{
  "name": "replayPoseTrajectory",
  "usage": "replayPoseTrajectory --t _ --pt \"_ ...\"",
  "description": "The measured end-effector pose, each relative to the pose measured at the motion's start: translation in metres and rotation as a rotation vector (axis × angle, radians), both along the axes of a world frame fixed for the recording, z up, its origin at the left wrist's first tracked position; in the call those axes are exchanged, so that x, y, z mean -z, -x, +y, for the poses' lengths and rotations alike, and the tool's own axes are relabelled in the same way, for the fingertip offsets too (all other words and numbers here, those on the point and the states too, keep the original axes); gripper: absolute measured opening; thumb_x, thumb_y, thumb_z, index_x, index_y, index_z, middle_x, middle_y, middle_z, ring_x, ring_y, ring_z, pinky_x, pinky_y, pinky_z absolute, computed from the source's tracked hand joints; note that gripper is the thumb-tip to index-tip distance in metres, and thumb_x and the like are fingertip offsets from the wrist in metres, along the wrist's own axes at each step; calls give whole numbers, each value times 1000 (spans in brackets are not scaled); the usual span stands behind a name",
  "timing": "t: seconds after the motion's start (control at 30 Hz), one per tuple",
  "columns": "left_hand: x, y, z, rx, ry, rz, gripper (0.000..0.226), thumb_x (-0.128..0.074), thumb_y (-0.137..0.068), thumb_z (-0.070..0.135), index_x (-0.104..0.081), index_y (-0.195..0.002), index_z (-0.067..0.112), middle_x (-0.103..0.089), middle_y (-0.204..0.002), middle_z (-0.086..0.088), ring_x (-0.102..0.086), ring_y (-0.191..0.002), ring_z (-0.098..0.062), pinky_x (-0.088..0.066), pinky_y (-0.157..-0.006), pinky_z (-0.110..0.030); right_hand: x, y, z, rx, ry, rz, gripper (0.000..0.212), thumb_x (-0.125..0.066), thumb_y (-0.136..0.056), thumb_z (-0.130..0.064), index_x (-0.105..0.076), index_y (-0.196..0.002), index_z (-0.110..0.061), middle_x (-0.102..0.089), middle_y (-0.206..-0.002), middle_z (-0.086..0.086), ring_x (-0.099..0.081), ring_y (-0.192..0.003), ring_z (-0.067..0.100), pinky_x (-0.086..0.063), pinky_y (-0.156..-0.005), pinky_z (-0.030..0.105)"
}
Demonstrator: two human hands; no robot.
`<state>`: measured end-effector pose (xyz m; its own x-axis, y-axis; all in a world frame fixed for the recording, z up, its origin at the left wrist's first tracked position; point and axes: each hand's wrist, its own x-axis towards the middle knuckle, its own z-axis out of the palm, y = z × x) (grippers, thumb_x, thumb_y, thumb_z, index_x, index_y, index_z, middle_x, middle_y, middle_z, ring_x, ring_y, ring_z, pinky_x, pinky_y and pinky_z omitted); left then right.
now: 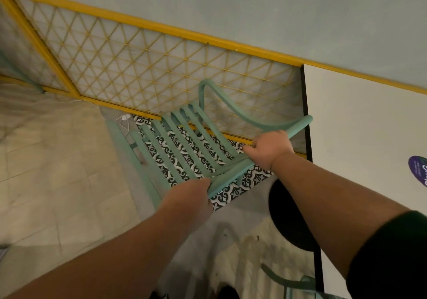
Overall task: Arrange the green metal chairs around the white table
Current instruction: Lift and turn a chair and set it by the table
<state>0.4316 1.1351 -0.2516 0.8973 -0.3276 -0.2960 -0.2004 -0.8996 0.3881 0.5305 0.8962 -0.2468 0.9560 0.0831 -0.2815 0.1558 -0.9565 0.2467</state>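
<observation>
A green metal chair [184,141] with a slatted seat stands in front of me, beside the left edge of the white table [360,123]. My left hand [191,197] grips the near rail of the seat. My right hand [269,147] grips the curved armrest where it meets the seat, close to the table's black edge. A second green chair [298,282] shows partly at the bottom right, next to the table.
A yellow lattice railing [143,65] runs behind the chair along the pale wall. The table's round black base [288,224] sits under the table near my right forearm. A purple sticker [419,170] lies on the tabletop. Beige floor tiles spread to the left.
</observation>
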Motion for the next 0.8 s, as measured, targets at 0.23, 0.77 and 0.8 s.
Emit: replayPoseTrajectory --t 0.23,0.77,0.8 --pt "-3 3 6 63 -50 31 11 -54 -94 31 -56 -105 29 -57 -78 9 -58 -71 -11 -56 -70 -32 -3 17 0 35 3 4 58 -20 -95 -53 -56 -61 -22 -54 -62 -1 -51 -61 21 -40 -76 40" --pt "-17 -8 67 193 -201 79 8 -51 -95 31 -51 -102 34 -58 -80 10 -51 -66 -7 -38 -61 -27 -2 48 46 157 -110 38 60 -23 -96 -58 -58 -61 -23 -54 -60 -3 -51 -59 20 -40 -79 40" --pt "-17 -9 68 192 -207 81 10 -51 -95 31 -53 -105 33 -59 -81 10 -53 -68 -8 -39 -63 -27 -1 48 47 155 -107 34 61 -22 -96 -58 -58 -61 -24 -54 -60 -4 -52 -60 20 -39 -79 40"
